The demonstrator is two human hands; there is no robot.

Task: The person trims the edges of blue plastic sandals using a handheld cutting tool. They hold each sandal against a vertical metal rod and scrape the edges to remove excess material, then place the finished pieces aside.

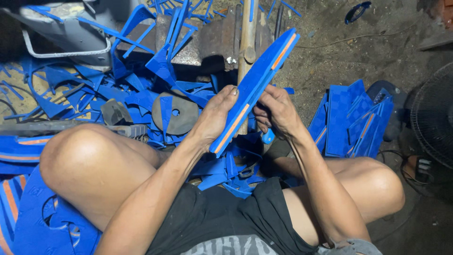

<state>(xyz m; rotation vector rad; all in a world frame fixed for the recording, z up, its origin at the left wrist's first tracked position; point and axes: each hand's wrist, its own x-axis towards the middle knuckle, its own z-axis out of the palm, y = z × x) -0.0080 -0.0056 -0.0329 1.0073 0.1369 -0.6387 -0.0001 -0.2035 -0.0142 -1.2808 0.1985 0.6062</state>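
Note:
I sit on the floor with my knees apart. Both hands hold a blue foam sandal sole point(257, 82) on edge, its side showing an orange stripe. The sole slants from near my lap up to the upper right. My left hand point(214, 118) cups its lower left side with the thumb along the blue face. My right hand point(276, 111) pinches it from the right side, fingers curled behind it. A wooden handle point(247, 38) stands upright just behind the sole.
Blue foam offcuts point(141, 89) cover the floor at left, around a dark round disc point(177, 112). A stack of blue soles point(351, 118) lies at right. A metal block point(207, 40) sits ahead; a grey bin point(71, 33) upper left; a fan point(434, 113) far right.

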